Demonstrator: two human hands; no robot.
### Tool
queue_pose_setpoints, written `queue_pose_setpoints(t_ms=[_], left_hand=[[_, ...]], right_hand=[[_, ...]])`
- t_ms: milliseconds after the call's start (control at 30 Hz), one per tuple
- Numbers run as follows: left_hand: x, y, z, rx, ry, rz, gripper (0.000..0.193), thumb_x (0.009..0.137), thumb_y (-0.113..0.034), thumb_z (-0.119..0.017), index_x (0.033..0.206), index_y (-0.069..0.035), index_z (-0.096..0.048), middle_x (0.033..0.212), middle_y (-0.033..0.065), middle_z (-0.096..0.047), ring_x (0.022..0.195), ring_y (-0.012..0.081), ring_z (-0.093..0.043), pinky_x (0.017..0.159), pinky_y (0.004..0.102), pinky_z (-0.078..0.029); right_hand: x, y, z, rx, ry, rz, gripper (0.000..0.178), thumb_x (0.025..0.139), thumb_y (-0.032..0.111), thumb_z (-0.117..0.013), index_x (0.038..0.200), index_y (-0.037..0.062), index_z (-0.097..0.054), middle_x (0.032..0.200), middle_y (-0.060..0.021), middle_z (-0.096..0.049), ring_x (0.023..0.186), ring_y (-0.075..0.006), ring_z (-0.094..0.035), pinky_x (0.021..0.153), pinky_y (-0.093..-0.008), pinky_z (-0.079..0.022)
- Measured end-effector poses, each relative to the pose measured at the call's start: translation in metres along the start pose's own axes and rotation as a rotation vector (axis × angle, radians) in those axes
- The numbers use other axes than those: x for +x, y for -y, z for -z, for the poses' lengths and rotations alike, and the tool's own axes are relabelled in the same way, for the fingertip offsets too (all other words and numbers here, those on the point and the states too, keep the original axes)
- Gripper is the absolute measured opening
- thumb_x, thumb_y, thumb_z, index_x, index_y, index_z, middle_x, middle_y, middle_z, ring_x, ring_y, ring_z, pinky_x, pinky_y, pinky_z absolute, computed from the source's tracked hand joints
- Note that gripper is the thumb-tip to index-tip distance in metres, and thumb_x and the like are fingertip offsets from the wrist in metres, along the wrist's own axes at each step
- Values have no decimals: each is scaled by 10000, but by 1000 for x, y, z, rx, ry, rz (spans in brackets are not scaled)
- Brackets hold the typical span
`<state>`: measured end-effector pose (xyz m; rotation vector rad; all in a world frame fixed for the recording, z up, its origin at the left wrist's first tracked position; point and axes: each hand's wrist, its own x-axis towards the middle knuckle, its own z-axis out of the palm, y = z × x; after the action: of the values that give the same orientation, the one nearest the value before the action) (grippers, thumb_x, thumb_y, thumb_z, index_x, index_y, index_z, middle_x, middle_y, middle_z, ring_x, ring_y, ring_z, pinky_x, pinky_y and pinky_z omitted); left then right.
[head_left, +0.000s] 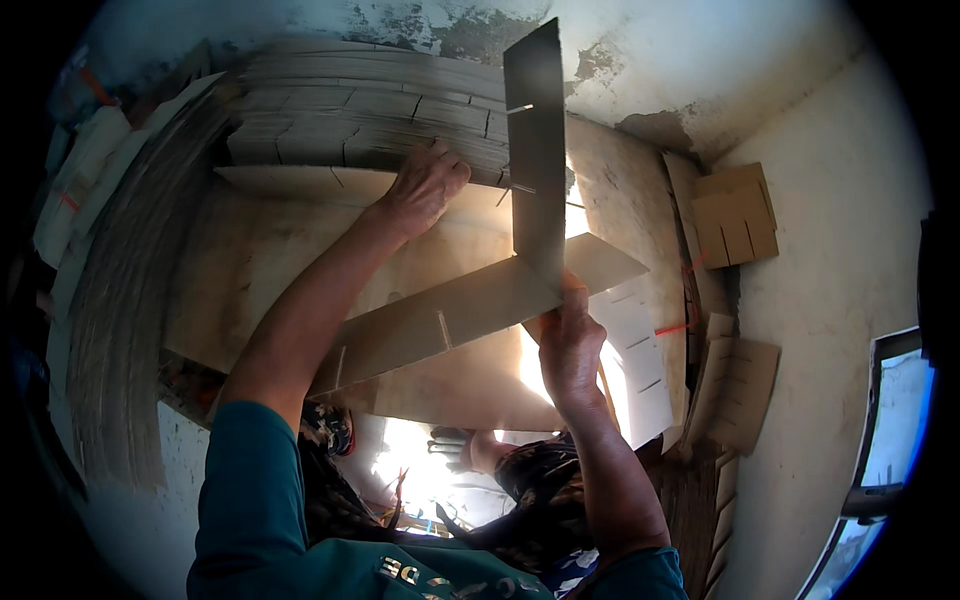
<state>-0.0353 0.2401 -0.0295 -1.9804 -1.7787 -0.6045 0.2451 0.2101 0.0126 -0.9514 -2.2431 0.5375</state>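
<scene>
My right hand (572, 345) grips slotted cardboard strips where they meet, with the thumb in front. One strip (537, 150) stands upright from the grip, and another strip (430, 315) slants down to the left across my left forearm. A pale end (608, 262) sticks out to the right behind the hand. Farther back, my left hand (425, 185) is closed with curled fingers at the front of a stack of cardboard strips (310, 140). Whatever its fingertips hold is hidden. A loose strip (290, 183) lies along the stack's front edge, beside that hand.
A wooden board (250, 260) lies under the hands. Tall piles of cardboard (120, 300) line the left side. At the right, a pale slotted sheet (635, 360) rests on the board's edge, with slotted cardboard bundles (735, 395) by the wall (820, 250).
</scene>
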Motion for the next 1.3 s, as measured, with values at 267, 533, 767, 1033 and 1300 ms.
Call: queue_pose_setpoints(t_ms=[267, 533, 767, 1033, 1300], left_hand=[[-1, 3, 3, -30, -13, -18, 26, 743, -51, -603, 765, -59, -591, 775, 69, -602, 830, 251, -577, 732, 381, -493], [7, -3, -8, -9, 4, -27, 141, 785, -30, -559, 924, -31, -536, 770, 123, -576, 834, 290, -605, 681, 403, -513], [10, -6, 5, -181, 154, 42, 130, 779, -3, -548, 905, -31, -540, 775, 133, -573, 827, 308, -607, 679, 408, -517], [12, -14, 16, -213, -86, -77, 170, 690, 52, -578, 840, -26, -557, 761, 113, -572, 781, 304, -574, 655, 417, -496], [9, -30, 29, -369, -175, -153, 160, 691, 70, -563, 832, -7, -569, 708, 112, -549, 767, 289, -560, 638, 406, -477]], right_hand=[[-1, 4, 5, 17, -61, 41, 397, 917, 73, -609, 1291, 56, -479, 740, -203, -643, 643, -367, -653, 527, -409, -471], [-1, 13, 12, 16, -54, 1, 390, 875, -29, -604, 1238, 53, -489, 909, -192, -650, 807, -289, -655, 696, -363, -502], [-2, 4, 10, -13, -14, 30, 446, 925, 108, -597, 1333, 70, -420, 753, -218, -642, 638, -402, -637, 521, -450, -468], [-2, 14, 13, -26, 9, -41, 392, 908, -3, -592, 1276, 53, -467, 887, -237, -666, 823, -344, -702, 656, -368, -543], [-2, 3, 14, -53, 45, 65, 608, 883, 25, -616, 1411, -73, -329, 671, -202, -597, 562, -340, -622, 492, -400, -452]])
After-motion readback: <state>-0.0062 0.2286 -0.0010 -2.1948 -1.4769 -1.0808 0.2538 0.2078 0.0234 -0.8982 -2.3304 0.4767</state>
